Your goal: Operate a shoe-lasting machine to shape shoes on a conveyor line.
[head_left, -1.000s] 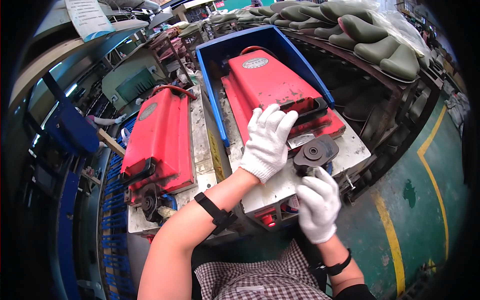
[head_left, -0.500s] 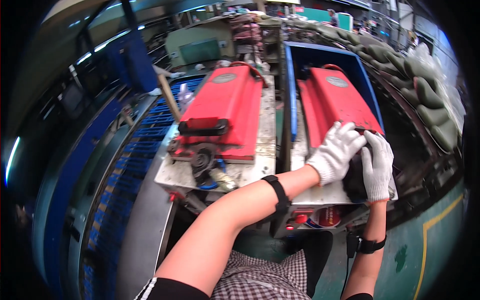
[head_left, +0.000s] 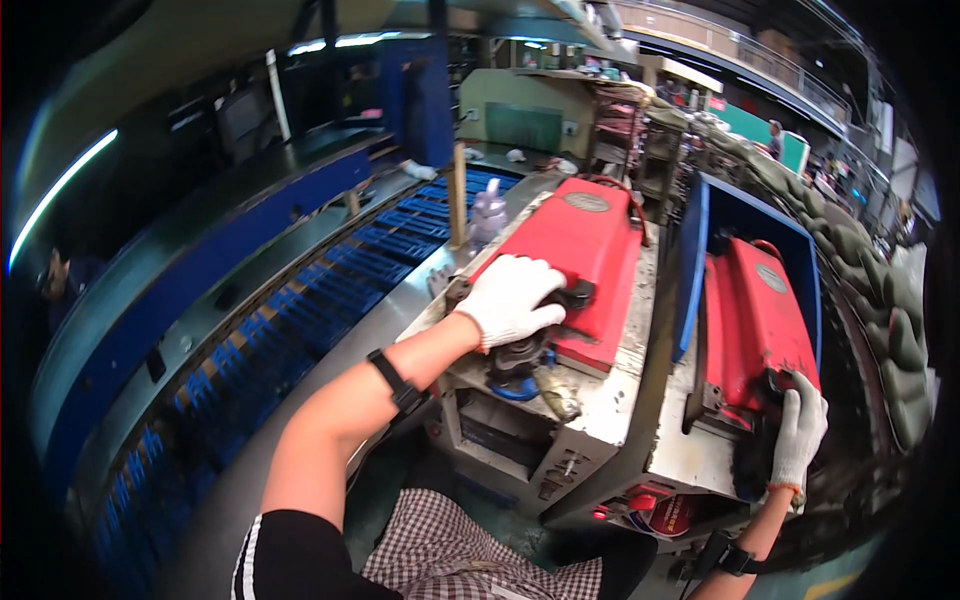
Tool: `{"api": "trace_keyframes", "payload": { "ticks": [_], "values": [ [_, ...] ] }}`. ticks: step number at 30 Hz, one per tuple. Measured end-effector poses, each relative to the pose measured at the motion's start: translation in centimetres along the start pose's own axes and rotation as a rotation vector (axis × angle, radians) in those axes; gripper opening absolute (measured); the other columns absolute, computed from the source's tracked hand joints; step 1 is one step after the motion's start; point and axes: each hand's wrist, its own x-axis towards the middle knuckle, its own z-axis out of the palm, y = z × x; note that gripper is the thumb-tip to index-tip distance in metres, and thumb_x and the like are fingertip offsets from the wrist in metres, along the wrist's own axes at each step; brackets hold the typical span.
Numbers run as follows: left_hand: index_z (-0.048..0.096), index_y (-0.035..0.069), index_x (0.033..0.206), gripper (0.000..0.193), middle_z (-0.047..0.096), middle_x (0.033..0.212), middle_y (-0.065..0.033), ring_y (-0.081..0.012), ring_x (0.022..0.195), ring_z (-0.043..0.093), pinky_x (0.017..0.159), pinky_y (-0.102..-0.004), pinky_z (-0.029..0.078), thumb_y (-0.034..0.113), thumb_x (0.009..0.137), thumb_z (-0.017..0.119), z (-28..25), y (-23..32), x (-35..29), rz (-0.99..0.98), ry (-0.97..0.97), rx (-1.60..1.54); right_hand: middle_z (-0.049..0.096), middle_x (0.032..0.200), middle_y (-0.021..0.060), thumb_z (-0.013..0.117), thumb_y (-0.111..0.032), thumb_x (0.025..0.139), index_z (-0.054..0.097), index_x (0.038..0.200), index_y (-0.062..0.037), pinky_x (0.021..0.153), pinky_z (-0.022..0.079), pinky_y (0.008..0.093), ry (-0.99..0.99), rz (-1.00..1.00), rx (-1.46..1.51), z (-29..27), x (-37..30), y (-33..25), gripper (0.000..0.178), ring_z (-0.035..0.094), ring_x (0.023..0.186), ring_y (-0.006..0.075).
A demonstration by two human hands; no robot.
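Two red machine covers stand side by side on off-white metal stands. On the left red cover (head_left: pixel 585 240), my left hand (head_left: pixel 513 298) in a white knit glove closes round the black handle (head_left: pixel 577 294) at the front. My right hand (head_left: pixel 802 425), gloved the same way, has its fingers curled at the black handle (head_left: pixel 773 382) of the right red cover (head_left: pixel 760 310). Part of that handle is hidden by the fingers. Below my left hand, a dark round fitting and a blue ring (head_left: pixel 515 388) sit at the left stand's front.
A blue bin-like shell (head_left: pixel 690 270) surrounds the right cover. A blue slatted conveyor (head_left: pixel 330 295) runs along the left. Beside it are a wooden post (head_left: pixel 459 195) and a pale purple bottle (head_left: pixel 489 212). Several olive-green padded pieces (head_left: pixel 880 300) line a rack at right.
My left hand has left the right cover and moved left onto the left cover's handle. My right hand stays at the right cover. The view has swung left.
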Motion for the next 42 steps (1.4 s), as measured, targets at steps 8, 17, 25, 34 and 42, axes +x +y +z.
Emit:
{"api": "trace_keyframes", "payload": {
  "ticks": [8, 17, 25, 34, 42],
  "values": [
    [0.078, 0.003, 0.102, 0.076, 0.076, 0.101, -0.0184, -0.0328, 0.092, 0.073, 0.084, -0.0414, 0.055, 0.072, 0.073, 0.067, -1.5, -0.5, 5.5, -0.211, -0.619, -0.071, 0.071, 0.128, 0.0134, 0.053, -0.020, 0.107, 0.067, 0.134, -0.0030, 0.104, 0.046, 0.0394, -0.011, -0.021, -0.012, 1.5, 0.8, 1.2, 0.035, 0.062, 0.115, 0.0287],
    [0.080, 0.008, 0.101, 0.056, 0.077, 0.098, -0.0181, -0.0340, 0.091, 0.075, 0.082, -0.0415, 0.058, 0.051, 0.067, 0.072, -0.3, -0.6, 4.8, -0.229, -0.498, 0.005, 0.073, 0.115, 0.0144, 0.058, -0.018, 0.103, 0.072, 0.123, -0.0030, 0.101, 0.048, 0.0415, 0.024, -0.022, -0.012, 1.8, 0.7, 0.4, 0.028, 0.063, 0.111, 0.0314],
    [0.079, 0.008, 0.099, 0.048, 0.075, 0.096, -0.0191, -0.0366, 0.090, 0.073, 0.082, -0.0424, 0.057, 0.046, 0.071, 0.068, -0.1, 0.0, 5.0, -0.217, -0.478, -0.014, 0.073, 0.104, 0.0124, 0.062, -0.018, 0.099, 0.074, 0.108, -0.0048, 0.095, 0.049, 0.0424, 0.059, -0.041, -0.044, 0.8, 0.2, 0.2, 0.020, 0.063, 0.103, 0.0325],
    [0.078, 0.008, 0.096, 0.045, 0.075, 0.097, -0.0196, -0.0378, 0.090, 0.073, 0.081, -0.0436, 0.057, 0.045, 0.072, 0.067, 0.4, -0.2, 4.9, -0.224, -0.430, 0.028, 0.070, 0.097, 0.0132, 0.061, -0.019, 0.099, 0.072, 0.098, -0.0039, 0.091, 0.048, 0.0444, 0.089, -0.065, -0.035, 1.0, 0.4, 0.1, 0.018, 0.061, 0.098, 0.0349],
    [0.078, 0.009, 0.095, 0.043, 0.075, 0.095, -0.0191, -0.0376, 0.089, 0.073, 0.080, -0.0439, 0.057, 0.043, 0.073, 0.066, 0.4, -0.1, 4.3, -0.247, -0.402, 0.019, 0.068, 0.095, 0.0133, 0.061, -0.018, 0.099, 0.070, 0.095, -0.0031, 0.090, 0.048, 0.0447, 0.069, -0.050, -0.019, 1.2, 0.3, -0.1, 0.017, 0.061, 0.097, 0.0350]
  ]
}}
